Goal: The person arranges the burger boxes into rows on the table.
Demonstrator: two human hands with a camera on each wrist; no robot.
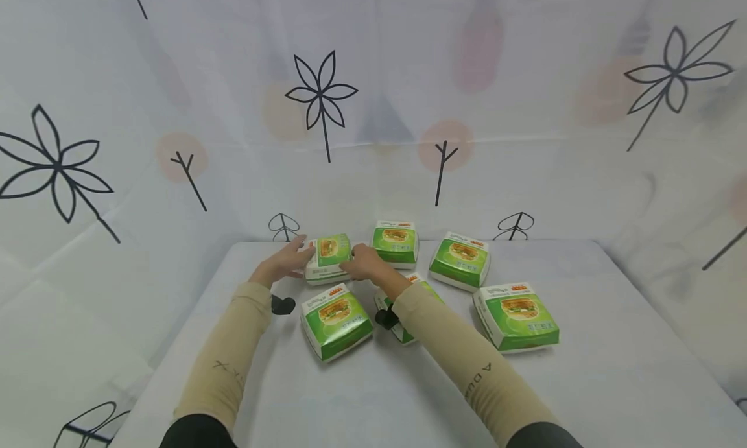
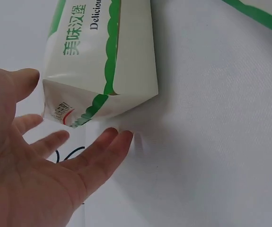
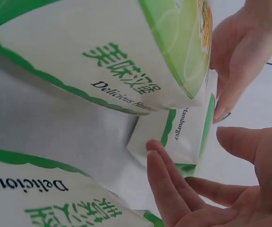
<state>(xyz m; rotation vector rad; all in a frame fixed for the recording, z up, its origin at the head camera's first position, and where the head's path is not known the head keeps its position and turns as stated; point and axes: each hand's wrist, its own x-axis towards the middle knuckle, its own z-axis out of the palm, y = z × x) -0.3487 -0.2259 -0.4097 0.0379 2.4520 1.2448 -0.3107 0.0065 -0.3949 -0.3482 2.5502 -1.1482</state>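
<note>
A green and white hamburger box (image 1: pixel 328 257) stands at the back left of the table, between the two hands. My left hand (image 1: pixel 284 262) is at its left end; in the left wrist view the thumb (image 2: pixel 24 82) is by the box's corner and the fingers spread past its end. My right hand (image 1: pixel 370 265) is at the box's right side, fingertips close to it. In the right wrist view its thumb and fingers (image 3: pixel 162 175) are spread around the near end of that box (image 3: pixel 185 142), with my left hand (image 3: pixel 244 56) at the far end.
A similar box (image 1: pixel 337 321) sits in front, and another (image 1: pixel 428 292) is partly hidden under the right forearm. More boxes stand at the back (image 1: pixel 395 244), back right (image 1: pixel 461 260) and right (image 1: pixel 519 315). A patterned cloth (image 1: pixel 373 176) hangs behind the white table (image 1: pixel 327 402).
</note>
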